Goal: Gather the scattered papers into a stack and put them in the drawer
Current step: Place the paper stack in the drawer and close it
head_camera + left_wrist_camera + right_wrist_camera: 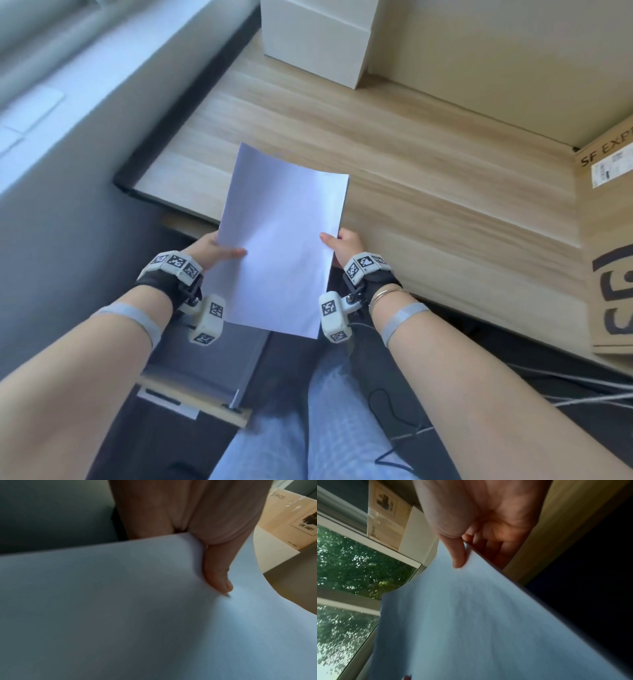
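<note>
A stack of white papers (281, 240) is held in the air above the desk's front edge and my lap. My left hand (219, 248) pinches its left edge, thumb on top and fingers hidden beneath. My right hand (342, 245) pinches the right edge the same way. In the left wrist view the thumb (217, 577) presses on the papers (137, 615). In the right wrist view the thumb (458, 555) lies on the papers (471, 622), with fingers curled under the edge. An open drawer (202, 370) juts out below my left forearm, its inside mostly hidden.
The wooden desk (411, 164) carries a white box (315, 41) at the back and a brown cardboard box (609, 246) at the right. A window sill (68, 113) runs along the left. Cables (582, 390) lie on the floor at the right.
</note>
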Demonstrator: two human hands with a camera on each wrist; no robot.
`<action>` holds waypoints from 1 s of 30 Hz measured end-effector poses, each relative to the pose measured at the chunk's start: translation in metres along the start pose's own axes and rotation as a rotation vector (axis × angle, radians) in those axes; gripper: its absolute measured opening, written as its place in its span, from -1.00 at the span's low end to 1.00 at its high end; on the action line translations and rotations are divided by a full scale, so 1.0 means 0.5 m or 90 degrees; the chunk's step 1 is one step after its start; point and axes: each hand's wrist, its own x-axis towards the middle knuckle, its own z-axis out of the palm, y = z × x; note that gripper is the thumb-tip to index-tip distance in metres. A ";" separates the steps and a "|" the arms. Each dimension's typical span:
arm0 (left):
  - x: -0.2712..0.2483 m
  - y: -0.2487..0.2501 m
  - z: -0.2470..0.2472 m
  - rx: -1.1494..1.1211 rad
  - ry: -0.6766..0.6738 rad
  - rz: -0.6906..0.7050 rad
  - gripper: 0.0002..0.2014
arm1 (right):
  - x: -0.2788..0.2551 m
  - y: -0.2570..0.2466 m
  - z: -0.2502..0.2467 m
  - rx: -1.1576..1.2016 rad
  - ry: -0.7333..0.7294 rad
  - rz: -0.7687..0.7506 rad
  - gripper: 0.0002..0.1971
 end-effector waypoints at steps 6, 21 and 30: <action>-0.049 -0.130 -0.074 -0.029 0.054 -0.047 -0.70 | -0.006 0.053 0.133 -0.029 -0.133 0.054 -0.72; -0.048 -0.360 -0.153 -0.003 0.095 -0.199 -0.62 | -0.025 0.174 0.318 -0.173 -0.250 0.120 -0.86; 0.044 -0.421 -0.157 0.102 0.083 -0.219 -0.56 | 0.035 0.259 0.341 -0.114 -0.265 0.167 -0.72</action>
